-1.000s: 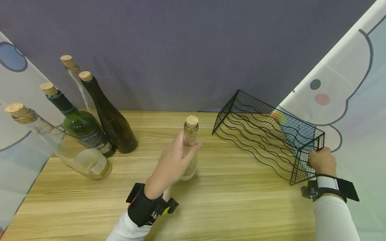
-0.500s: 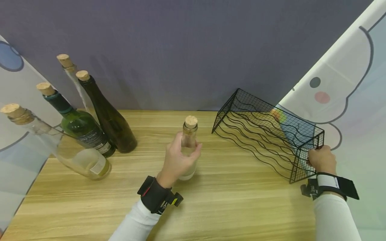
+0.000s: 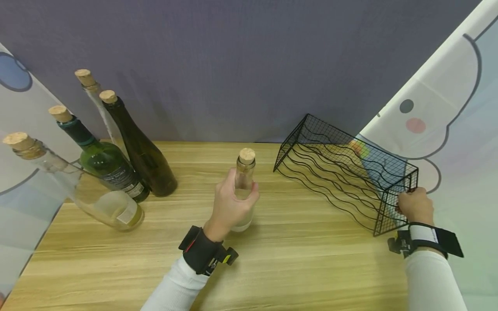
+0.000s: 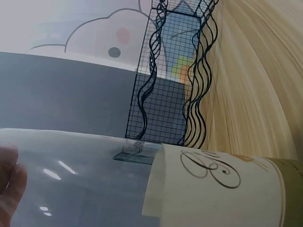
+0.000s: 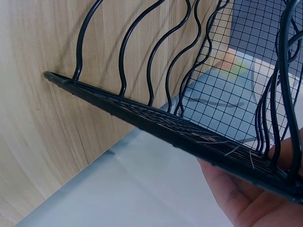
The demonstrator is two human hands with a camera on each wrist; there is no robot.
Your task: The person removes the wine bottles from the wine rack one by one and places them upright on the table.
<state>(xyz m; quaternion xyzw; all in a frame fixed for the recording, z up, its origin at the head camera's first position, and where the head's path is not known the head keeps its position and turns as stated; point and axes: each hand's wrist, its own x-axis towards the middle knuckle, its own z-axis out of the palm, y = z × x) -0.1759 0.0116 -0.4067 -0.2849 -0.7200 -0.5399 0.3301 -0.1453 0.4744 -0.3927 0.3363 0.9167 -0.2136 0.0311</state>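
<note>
A clear glass bottle [image 3: 244, 180] with a cork stopper stands upright near the middle of the table. My left hand [image 3: 231, 205] grips it below the neck, thumb on the right side. The left wrist view shows its cream label [image 4: 220, 189] with a curly script letter up close, and fingertips [image 4: 10, 182] on the glass. To the right is a black wire wine rack [image 3: 342, 172] with wavy bars and mesh sides. My right hand [image 3: 416, 207] holds the rack's near right end; in the right wrist view its fingers [image 5: 232, 191] curl at the end frame [image 5: 156, 137].
Several corked bottles stand at the left: a large clear bottle [image 3: 105, 203], a green labelled bottle [image 3: 113, 168], a dark bottle [image 3: 144, 155] and a slim clear bottle [image 3: 102, 108] behind. A grey-blue wall panel [image 3: 233, 73] closes the back of the wooden table [image 3: 303, 268].
My left hand has closed round the clear bottle, its wrist and forearm shifting right and a little up. My right hand and the rack stay in place.
</note>
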